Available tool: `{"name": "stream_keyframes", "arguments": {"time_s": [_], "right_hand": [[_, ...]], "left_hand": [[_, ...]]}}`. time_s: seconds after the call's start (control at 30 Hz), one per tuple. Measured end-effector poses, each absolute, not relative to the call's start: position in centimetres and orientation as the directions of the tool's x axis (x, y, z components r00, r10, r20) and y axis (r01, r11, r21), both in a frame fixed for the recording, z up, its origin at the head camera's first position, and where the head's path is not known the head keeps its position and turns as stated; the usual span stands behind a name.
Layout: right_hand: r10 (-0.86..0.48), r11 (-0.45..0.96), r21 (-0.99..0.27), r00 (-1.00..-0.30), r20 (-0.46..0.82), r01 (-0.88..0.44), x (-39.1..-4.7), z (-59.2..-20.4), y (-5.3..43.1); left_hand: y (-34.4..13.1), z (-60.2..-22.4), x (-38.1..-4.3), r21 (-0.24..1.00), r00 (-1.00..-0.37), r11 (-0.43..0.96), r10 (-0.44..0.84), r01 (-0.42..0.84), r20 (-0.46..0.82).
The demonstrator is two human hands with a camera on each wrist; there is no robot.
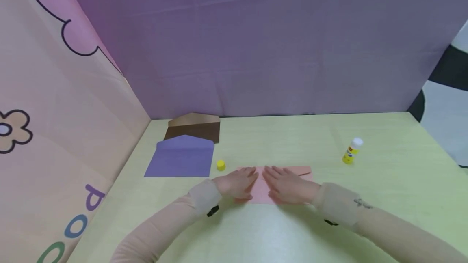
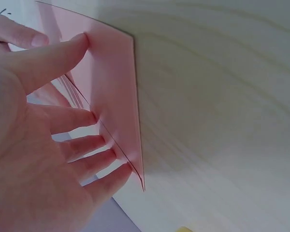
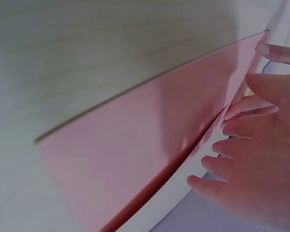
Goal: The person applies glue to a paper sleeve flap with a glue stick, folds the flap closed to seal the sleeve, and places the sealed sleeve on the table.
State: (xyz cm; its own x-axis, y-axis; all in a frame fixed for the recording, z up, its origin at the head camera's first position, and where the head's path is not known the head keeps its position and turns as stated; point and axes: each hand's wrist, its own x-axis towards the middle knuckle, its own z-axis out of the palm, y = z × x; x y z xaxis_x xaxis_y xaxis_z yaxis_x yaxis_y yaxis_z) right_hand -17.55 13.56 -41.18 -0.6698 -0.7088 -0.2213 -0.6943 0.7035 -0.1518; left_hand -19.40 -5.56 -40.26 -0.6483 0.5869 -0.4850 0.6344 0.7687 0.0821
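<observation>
1. Rests left hand [image 1: 237, 183] and right hand [image 1: 287, 184] on pink envelope [image 1: 260, 193], with fingers extended, gripping nothing
2. Lies flat on the table [image 1: 402, 186], beneath both
3. Seems to be pressing down the flap [image 1: 302, 169], gaping slightly toward the right
4. Probably calls next for smoothing outward along that edge
5. Includes yellow cap [image 1: 221, 165] leftward, glue stick [image 1: 352, 150] rightward

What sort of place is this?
Maybe a small craft corner: a pale table holds a pink envelope and what looks like a glue stick, beside a printed backdrop with a cartoon flower.
</observation>
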Motion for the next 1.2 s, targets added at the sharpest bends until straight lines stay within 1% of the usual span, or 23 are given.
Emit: {"name": "stream_keyframes", "arguments": {"time_s": [0.1,0.2,0.43,0.6,0.73,0.87,0.97,1.2], "right_hand": [[-0.673,0.733,-0.147,-0.678,-0.295,-0.664,-17.6,-41.2,12.8],[-0.649,0.754,-0.156,-0.687,-0.328,-0.638,-17.7,-41.5,12.2],[-0.607,0.79,-0.188,-0.705,-0.365,-0.583,-17.6,-42.0,11.6],[-0.594,0.802,-0.222,-0.702,-0.394,-0.554,-17.4,-41.8,11.9],[-0.602,0.795,-0.21,-0.695,-0.392,-0.57,-17.3,-42.0,12.5],[-0.612,0.788,-0.192,-0.706,-0.357,-0.586,-17.0,-42.5,13.2],[-0.62,0.783,-0.21,-0.713,-0.327,-0.585,-16.7,-42.6,13.8],[-0.599,0.8,-0.226,-0.739,-0.308,-0.555,-16.4,-42.7,15.2]], "left_hand": [[-5.6,-40.3,-19.4,0.076,-0.647,0.765,0.588,0.639,-0.486],[-5.6,-40.4,-19.4,0.081,-0.644,0.762,0.594,0.642,-0.483],[-5.7,-40.4,-19.3,0.094,-0.639,0.762,0.596,0.641,-0.486],[-5.8,-40.4,-19.3,0.075,-0.639,0.755,0.599,0.651,-0.482],[-5.8,-40.2,-19.2,0.07,-0.639,0.756,0.596,0.651,-0.486],[-5.8,-40.0,-19.2,0.07,-0.639,0.755,0.597,0.652,-0.486],[-5.8,-40.1,-19.3,0.064,-0.64,0.752,0.599,0.656,-0.482],[-5.8,-40.3,-19.3,0.057,-0.643,0.75,0.6,0.658,-0.476]]}}
